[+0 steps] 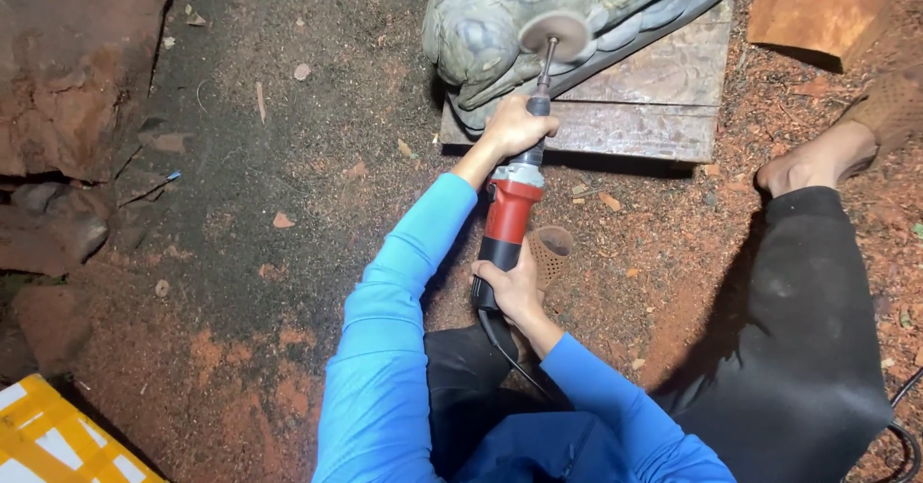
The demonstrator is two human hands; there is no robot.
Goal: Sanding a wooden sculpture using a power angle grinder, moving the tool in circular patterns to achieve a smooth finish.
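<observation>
Fingers (519, 123) clasp red grinder (508, 216), round disc (555, 33) on rough carving (500, 22).

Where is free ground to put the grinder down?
Bare ground lies left of the left arm, between the rocks and the carving. Crowded: around the grinder, board and right leg, with chips scattered.

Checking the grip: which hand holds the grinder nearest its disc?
The left hand, gripping the grinder at its neck below the disc; the right hand holds the black rear.
</observation>
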